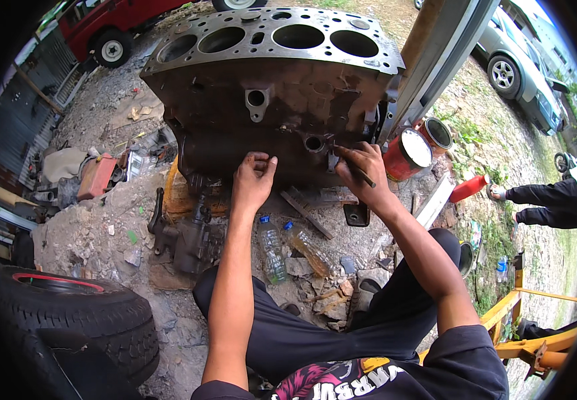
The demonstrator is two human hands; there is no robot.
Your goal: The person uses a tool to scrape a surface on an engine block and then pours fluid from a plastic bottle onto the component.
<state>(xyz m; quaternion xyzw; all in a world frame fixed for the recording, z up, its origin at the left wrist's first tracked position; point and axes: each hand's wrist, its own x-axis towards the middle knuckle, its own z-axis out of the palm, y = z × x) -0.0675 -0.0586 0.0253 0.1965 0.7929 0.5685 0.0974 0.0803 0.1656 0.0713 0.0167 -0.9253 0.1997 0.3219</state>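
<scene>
A large dark engine block point(235, 130) stands upright before me, its flat top face pierced by several round cylinder bores. My right hand point(363, 170) grips a slim dark rod-shaped tool point(368, 177); its exact kind is unclear. The tool's far end is at the block's side, just right of a round port point(314, 143). My left hand point(255, 179) hovers by the lower side of the block, left of that port. Its fingers are loosely curled, the thumb is apart from them, and nothing shows in it.
Two plastic bottles point(272, 250) lie on rubble below the block. Left of them is a greasy metal part point(195, 240), with a tyre point(82, 320) nearer. Open tins point(408, 155), a red bottle point(468, 189) and a metal post point(445, 60) stand right. A person's legs point(545, 203) show far right.
</scene>
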